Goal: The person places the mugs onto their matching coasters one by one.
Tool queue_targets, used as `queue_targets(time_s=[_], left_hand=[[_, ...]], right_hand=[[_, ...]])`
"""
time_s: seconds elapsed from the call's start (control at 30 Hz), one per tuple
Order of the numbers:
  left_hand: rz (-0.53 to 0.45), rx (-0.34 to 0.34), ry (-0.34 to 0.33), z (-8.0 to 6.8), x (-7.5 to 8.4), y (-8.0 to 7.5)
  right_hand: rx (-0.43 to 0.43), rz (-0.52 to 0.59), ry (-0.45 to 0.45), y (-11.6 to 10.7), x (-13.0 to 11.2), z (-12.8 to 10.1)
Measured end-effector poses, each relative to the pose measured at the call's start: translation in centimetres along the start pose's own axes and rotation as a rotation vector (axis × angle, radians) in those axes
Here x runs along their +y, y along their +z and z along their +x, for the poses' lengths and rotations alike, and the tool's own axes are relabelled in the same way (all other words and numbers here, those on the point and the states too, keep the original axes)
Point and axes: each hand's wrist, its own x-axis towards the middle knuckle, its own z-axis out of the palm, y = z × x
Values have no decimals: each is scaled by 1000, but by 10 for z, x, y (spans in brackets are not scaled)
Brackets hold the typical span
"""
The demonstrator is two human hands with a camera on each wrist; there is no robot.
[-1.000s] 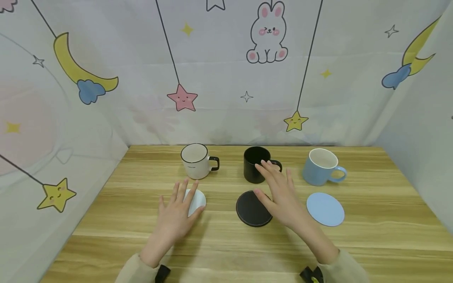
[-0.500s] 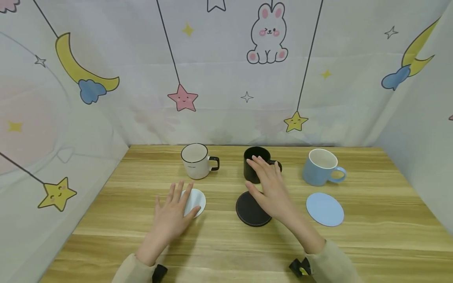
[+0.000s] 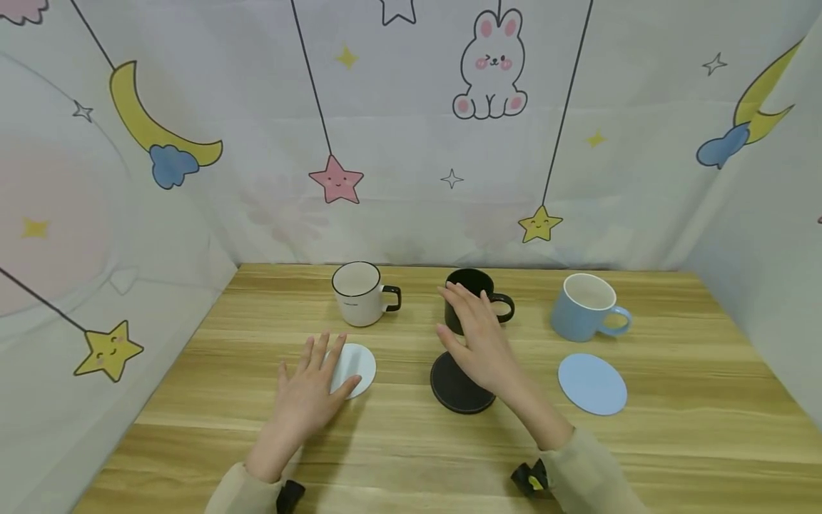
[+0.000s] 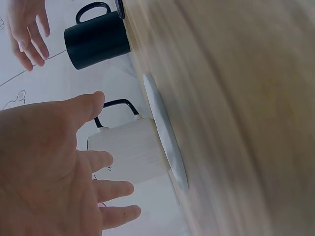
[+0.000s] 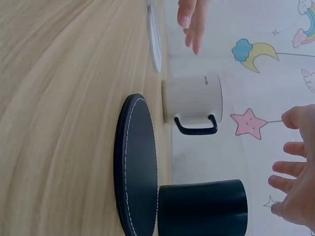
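Your right hand [image 3: 478, 335] hovers with its fingers spread and holding nothing, raised above the black coaster [image 3: 459, 385] and just short of the black mug [image 3: 472, 303], whose near side your fingertips overlap in the head view; the right wrist view shows a clear gap between those fingers and the mug. Your left hand [image 3: 308, 392] is also open, fingers splayed flat over the near-left edge of the white coaster [image 3: 356, 365], with the white mug [image 3: 356, 294] standing just beyond its fingertips. Out past your right hand, well apart from it, a blue mug [image 3: 586, 308] stands behind a blue coaster [image 3: 592, 384] on the wooden table [image 3: 674, 428].
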Motion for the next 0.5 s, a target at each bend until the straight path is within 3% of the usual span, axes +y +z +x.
queue_targets(time_s=[0.5], left_hand=[[-13, -79, -6, 2, -10, -3]], right_hand=[[-30, 59, 2, 18, -2, 19]])
